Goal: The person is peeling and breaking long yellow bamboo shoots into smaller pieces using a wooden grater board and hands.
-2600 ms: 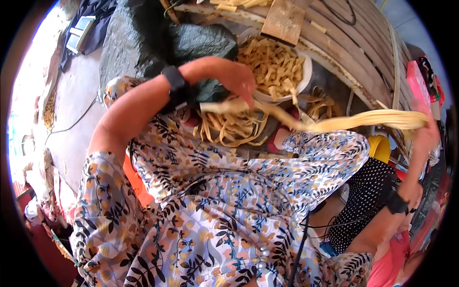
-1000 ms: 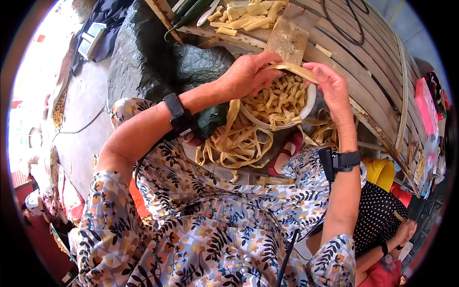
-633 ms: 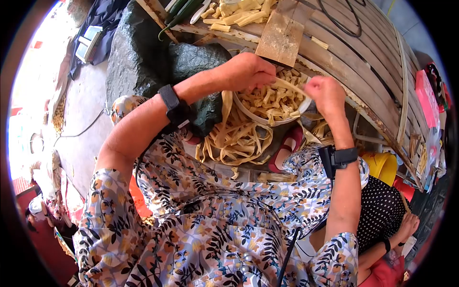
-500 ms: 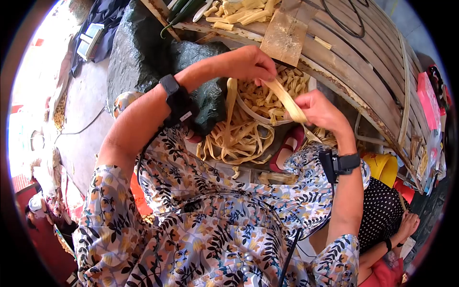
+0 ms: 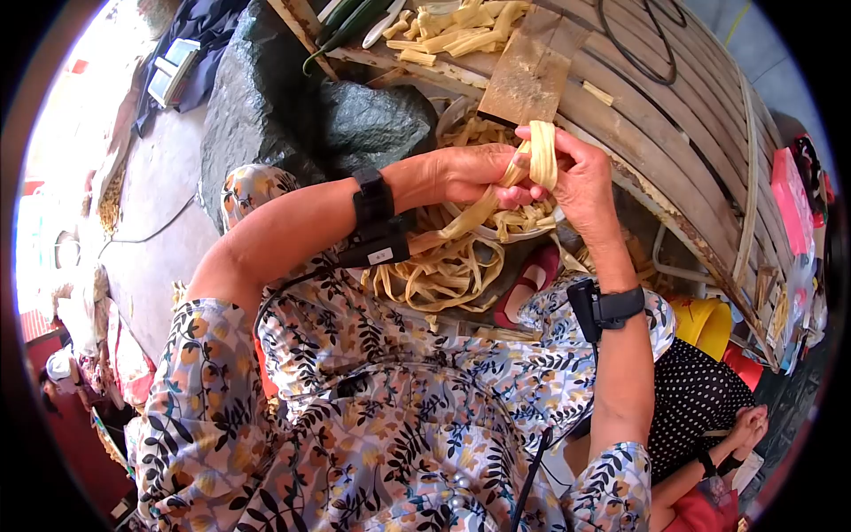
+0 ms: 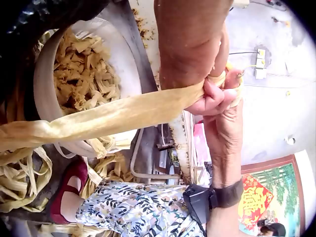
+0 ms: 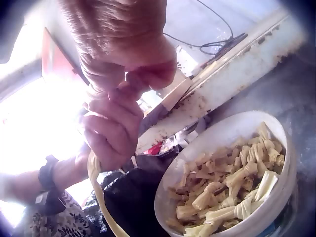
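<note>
A long pale yellow flat strip (image 5: 483, 213), its kind not clear, is looped as a band round the fingers of my right hand (image 5: 581, 182). My left hand (image 5: 470, 173) pinches the strip just beside that loop, and the two hands touch. From there its tail slants down toward a pile of similar strips (image 5: 443, 275) on the floor. In the left wrist view the strip (image 6: 98, 118) stretches flat across a white bucket (image 6: 45, 84). Short knotted pieces (image 7: 222, 192) fill the bucket in the right wrist view. My left fingertips are partly hidden in the head view.
A slatted wooden table (image 5: 638, 106) with a rusty edge carries a small board (image 5: 527, 84), more pale pieces (image 5: 470, 31) and dark green cucumber-like vegetables (image 5: 355, 22). A dark plastic sack (image 5: 257, 106) stands left of the bucket. A yellow bucket (image 5: 705, 324) and another person's hands (image 5: 749, 430) are at right.
A long strip stretched wide between my hands at first. The hands then met over the bucket, parted a little, and now the strip is wound round my right fingers with both hands together.
</note>
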`<state>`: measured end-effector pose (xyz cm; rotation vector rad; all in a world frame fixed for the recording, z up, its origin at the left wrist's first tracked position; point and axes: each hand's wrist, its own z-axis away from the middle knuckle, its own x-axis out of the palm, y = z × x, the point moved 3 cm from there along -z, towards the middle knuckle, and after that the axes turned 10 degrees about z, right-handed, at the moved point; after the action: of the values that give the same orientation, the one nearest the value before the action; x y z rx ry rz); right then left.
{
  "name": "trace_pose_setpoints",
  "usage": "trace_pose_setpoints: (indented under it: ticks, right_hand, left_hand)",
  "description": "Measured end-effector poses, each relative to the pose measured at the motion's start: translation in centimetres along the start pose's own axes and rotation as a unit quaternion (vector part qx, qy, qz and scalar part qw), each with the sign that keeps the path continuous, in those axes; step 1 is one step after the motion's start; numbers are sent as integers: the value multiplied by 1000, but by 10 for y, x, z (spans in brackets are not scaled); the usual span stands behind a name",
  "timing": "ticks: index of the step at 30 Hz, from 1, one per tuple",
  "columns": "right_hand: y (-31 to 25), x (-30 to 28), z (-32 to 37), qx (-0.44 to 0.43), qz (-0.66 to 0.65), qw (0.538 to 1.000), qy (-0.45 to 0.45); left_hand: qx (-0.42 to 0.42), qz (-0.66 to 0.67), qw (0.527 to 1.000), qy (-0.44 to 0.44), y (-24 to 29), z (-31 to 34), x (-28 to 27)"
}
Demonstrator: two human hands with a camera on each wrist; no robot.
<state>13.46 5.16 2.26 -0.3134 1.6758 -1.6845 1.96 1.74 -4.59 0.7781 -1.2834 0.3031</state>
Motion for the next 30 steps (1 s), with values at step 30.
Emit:
trace_pose_setpoints:
  ticks: [30]
  right_hand:
    - [21, 5, -9, -53, -40, 971, 230]
  left_hand:
    - [255, -336, 832, 360, 32, 14, 20]
